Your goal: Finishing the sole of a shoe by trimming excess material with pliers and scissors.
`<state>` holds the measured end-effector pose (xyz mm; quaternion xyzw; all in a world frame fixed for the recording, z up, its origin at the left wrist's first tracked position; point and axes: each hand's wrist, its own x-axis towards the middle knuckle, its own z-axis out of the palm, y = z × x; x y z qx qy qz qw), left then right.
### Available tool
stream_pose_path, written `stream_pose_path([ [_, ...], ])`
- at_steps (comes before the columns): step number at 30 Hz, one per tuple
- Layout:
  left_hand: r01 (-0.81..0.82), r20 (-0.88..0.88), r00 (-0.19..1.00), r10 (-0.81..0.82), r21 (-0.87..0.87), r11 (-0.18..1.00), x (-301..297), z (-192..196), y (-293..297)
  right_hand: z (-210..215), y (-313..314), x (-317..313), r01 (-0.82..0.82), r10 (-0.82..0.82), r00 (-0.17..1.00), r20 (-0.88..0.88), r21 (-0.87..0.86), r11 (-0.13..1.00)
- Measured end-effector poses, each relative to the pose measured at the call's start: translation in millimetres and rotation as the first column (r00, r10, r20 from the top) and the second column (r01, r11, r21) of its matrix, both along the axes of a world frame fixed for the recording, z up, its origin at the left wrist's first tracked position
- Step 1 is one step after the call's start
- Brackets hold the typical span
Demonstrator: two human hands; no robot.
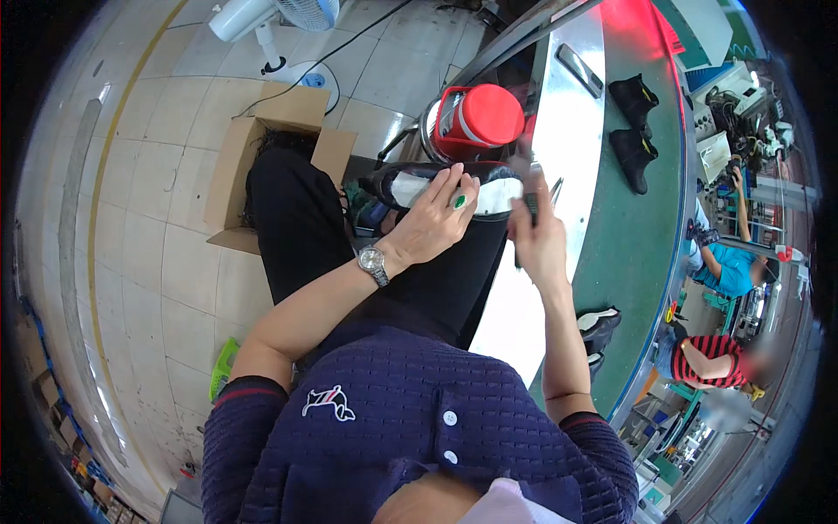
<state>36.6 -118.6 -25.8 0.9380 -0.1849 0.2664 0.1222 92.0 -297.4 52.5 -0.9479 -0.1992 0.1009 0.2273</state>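
A black shoe (410, 179) with a pale underside lies sole-up across my lap. My left hand (432, 223), with a green ring and a wristwatch, rests on the shoe and grips it from above. My right hand (534, 231) is closed around a thin dark tool (529, 203) at the shoe's right end; the hand is blurred and the tool's tip is hard to make out.
A red-lidded container (476, 118) stands just beyond the shoe. To my right runs a green conveyor belt (637, 236) with black shoes (633, 127) and another shoe (598, 325). An open cardboard box (262, 140) and a fan base (288, 65) are on the tiled floor. Other people work at the far right.
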Motion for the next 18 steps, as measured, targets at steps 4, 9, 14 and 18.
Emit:
stream_pose_path([
  [4, -0.023, 0.010, 1.000, 0.022, 0.048, 0.999, 0, -3, 2, 21, 15, 0, -0.094, 0.098, 0.995, 0.032, -0.121, 0.988],
  [9, -0.014, 0.019, 1.000, 0.014, 0.038, 0.999, -1, -5, -3, 5, 16, -9, -0.091, 0.110, 0.992, 0.061, -0.255, 0.963],
  [14, -0.032, 0.007, 0.999, 0.032, 0.006, 0.999, -2, -8, -1, 29, 29, -12, -0.058, 0.060, 0.998, 0.022, -0.073, 0.996],
  [18, -0.007, -0.016, 1.000, 0.006, -0.078, 0.997, 4, 6, -1, -2, 27, -20, -0.062, 0.077, 0.996, 0.055, -0.236, 0.970],
])
